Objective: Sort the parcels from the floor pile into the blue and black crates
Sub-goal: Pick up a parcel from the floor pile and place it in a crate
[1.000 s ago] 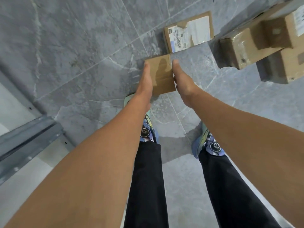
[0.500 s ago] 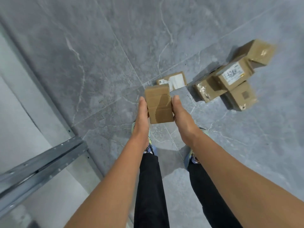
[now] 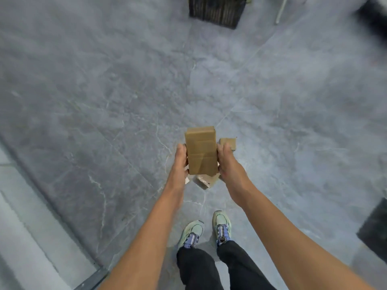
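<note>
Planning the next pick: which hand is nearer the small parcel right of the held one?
Right. The right hand sits beside the small floor parcel; the held parcel separates the left hand from it.

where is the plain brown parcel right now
Head view, centre: the parcel is held between the left hand and the right hand, over the floor pile.

Grey marbled tile floor [image 3: 104, 105]; small cardboard parcels [image 3: 204, 182] lying on it; black crate [image 3: 215, 11] standing far end.

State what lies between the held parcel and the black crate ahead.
Nothing but bare grey floor separates parcel and crate, shown in the head view.
</note>
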`<state>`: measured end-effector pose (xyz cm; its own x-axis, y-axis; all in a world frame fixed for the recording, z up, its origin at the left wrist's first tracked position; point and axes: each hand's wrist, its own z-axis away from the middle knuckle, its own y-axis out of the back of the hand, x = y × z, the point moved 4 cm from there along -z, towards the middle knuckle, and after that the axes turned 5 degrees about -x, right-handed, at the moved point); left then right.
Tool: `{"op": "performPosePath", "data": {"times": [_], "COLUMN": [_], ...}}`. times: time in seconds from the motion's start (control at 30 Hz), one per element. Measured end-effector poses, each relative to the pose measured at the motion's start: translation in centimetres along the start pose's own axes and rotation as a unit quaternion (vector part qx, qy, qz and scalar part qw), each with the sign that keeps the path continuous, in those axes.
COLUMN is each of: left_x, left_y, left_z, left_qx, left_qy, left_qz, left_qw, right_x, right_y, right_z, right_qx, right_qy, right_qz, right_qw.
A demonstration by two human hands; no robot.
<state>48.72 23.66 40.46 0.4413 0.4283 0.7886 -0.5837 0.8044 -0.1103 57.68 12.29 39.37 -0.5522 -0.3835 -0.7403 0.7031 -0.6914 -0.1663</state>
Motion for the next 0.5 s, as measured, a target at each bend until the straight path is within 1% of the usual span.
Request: {"op": "performPosePath", "data": {"times": [0.1,0.23,0.37,0.5], "left_x": [4.5,9.2,11.9,12.3], "left_y": [-3.7,-9.0,-14.8,-21.1], "left_z": [2.0,5.1,8.3,12.3], "left_qx": [-0.062,-0.149,-0.25,-0.339], "left_qy": [-0.022,-0.038,-0.053,-0.074], "left_qz": [-0.042,-0.088,-0.162,-0.211], "left_qw": [0.997,0.984,0.953,0.914], "right_x": [-3.6,-6.4,-7.4,-6.3], "right_y": [2.3,5.3,8.0,10.5], "right_z": [4.9,12.0,19.2,26.4], "right_qx": [0.054,0.13,0.212,0.302], "right_qy": [0.039,0.084,0.124,0.158], "right_qz": [-0.017,-0.063,-0.101,-0.138], "right_qw": [0.998,0.986,0.964,0.93]}}
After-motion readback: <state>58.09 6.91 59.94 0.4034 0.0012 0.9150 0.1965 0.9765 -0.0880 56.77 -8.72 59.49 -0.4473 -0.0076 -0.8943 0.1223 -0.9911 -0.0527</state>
